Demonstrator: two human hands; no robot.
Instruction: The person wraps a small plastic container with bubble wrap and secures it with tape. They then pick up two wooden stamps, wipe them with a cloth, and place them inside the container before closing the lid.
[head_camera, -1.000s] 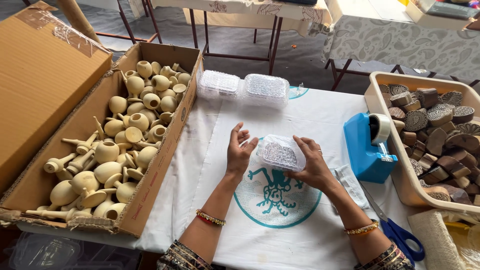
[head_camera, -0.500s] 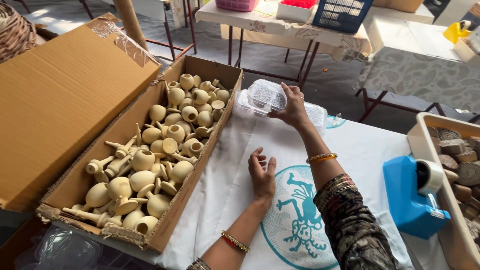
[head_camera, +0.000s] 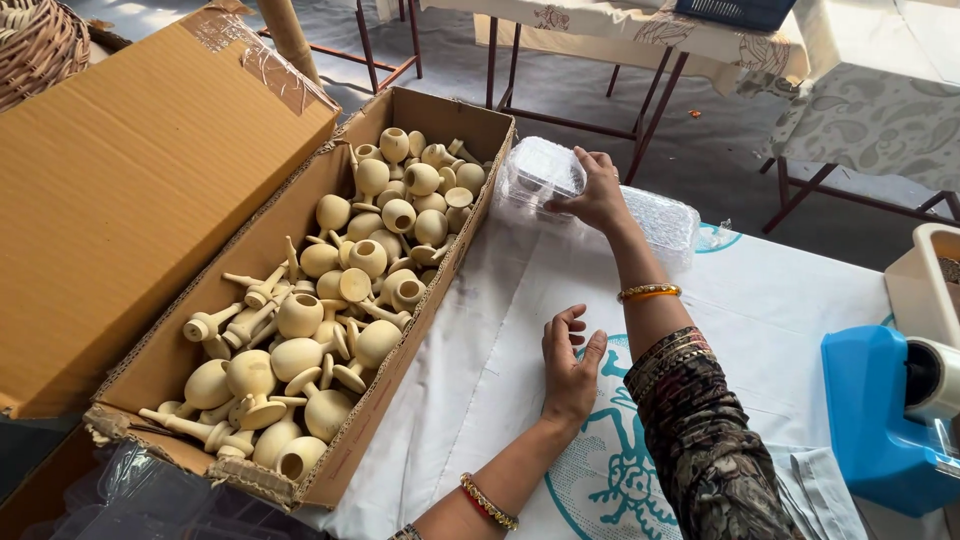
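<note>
Right hand (head_camera: 598, 190) fingers (head_camera: 585, 163) are wrapped over a small clear plastic box (head_camera: 545, 168), held on top of another clear box (head_camera: 520, 195) at the far edge of the surface, right next to the cardboard box (head_camera: 170, 345) of wooden pieces (head_camera: 345, 280). Left hand (head_camera: 570, 365) is laid flat w/ fingers loosely spread, nothing held, on the white cloth (head_camera: 480, 330). Prob risk: stack's slick and near the edge, so the top box could get nudged off.
</note>
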